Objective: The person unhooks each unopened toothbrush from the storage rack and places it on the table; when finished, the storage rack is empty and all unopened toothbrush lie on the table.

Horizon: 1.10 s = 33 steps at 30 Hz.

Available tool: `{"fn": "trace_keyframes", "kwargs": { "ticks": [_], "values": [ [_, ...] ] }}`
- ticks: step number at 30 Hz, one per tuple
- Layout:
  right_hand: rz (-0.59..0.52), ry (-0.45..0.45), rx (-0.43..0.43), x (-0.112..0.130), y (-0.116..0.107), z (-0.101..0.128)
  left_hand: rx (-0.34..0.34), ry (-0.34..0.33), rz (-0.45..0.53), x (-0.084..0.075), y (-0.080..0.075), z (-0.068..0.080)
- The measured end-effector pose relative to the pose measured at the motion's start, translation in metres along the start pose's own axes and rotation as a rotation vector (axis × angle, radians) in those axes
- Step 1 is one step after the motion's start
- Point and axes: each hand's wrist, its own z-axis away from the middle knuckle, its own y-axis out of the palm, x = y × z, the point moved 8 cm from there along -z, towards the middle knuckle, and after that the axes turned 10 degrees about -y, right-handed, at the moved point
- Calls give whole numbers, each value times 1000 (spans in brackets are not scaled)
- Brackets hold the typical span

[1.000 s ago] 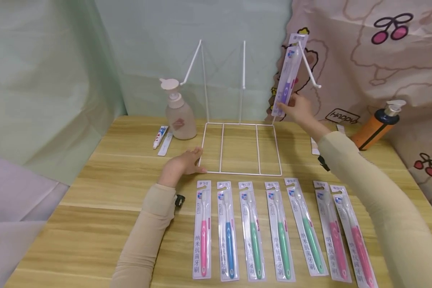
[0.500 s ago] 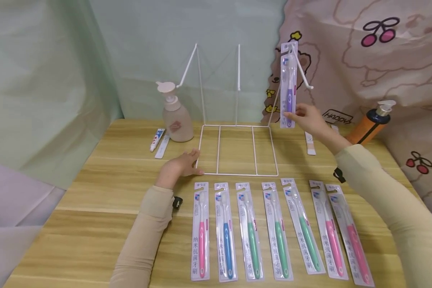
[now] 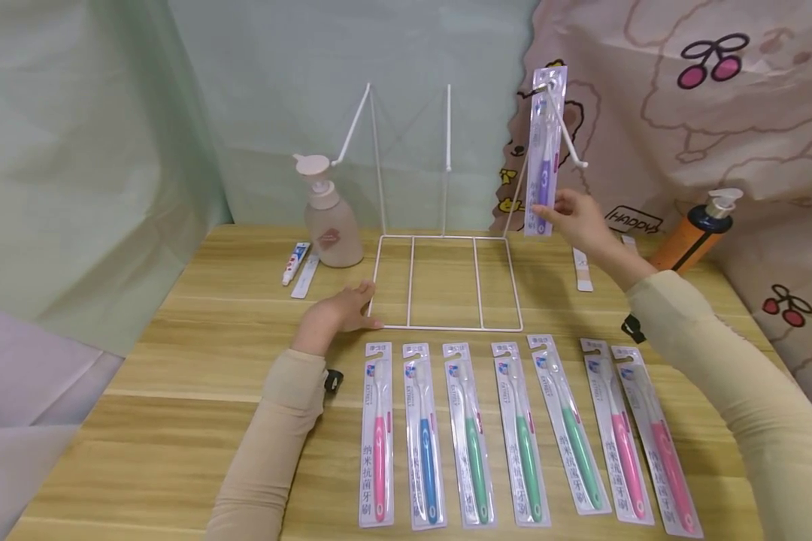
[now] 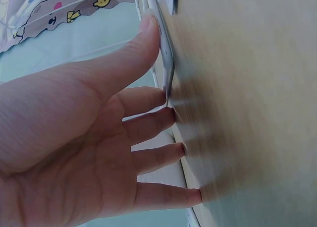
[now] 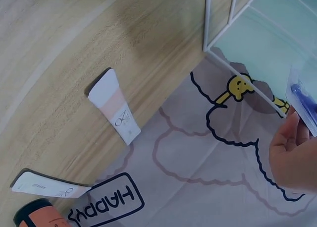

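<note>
The right hand (image 3: 577,216) is raised above the far right part of the tabletop (image 3: 196,361), its thumb and fingers pinching the bottom end of a purple toothbrush pack (image 3: 543,150); that grip is closed on the pack's lower edge, and in the right wrist view only the fingertips (image 5: 290,152) and a corner of the clear pack (image 5: 304,100) show. The pack hangs upright with its top hole at the right-hand hook (image 3: 568,135) of a white wire rack (image 3: 446,240), whose square base lies flat near the middle of the far edge. The left hand (image 3: 338,309) rests on the tabletop at the rack's near left corner, fingers nearly straight and relaxed, gripping nothing; in the left wrist view its thumb (image 4: 143,43) lies along the base wire (image 4: 166,63) and the other fingertips touch the wood. Along the near edge lies a row of seven packed toothbrushes (image 3: 514,432), side by side: pink, blue, three green, two pink. A beige pump bottle (image 3: 330,222) stands just left of the rack toward the far left corner, with a small tube (image 3: 293,263) beside it. An orange pump bottle (image 3: 693,233) stands near the far right corner, and a pale sachet (image 3: 583,269) lies between it and the rack.
</note>
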Motion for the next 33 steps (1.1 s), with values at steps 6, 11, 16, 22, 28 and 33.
{"fn": "trace_keyframes", "kwargs": {
  "ticks": [6, 11, 16, 22, 28, 33],
  "values": [
    [11, -14, -15, -1, -1, 5, 4, -9, 6, 1, 0, 0],
    [0, -39, -5, -2, 1, 14, 4, -8, -1, 1, 1, -2],
    [-2, -14, 37, -1, 4, 29, 6, -9, -1, 1, 1, -1],
    [20, -21, 56, 5, 5, 50, 3, -6, 1, 0, 2, -2],
    [30, -59, 63, 10, 3, 73, 4, -5, 6, 0, 2, -2],
    [49, -92, 92, 11, 1, 89, 3, -11, 8, 1, 2, -2]
  ]
}}
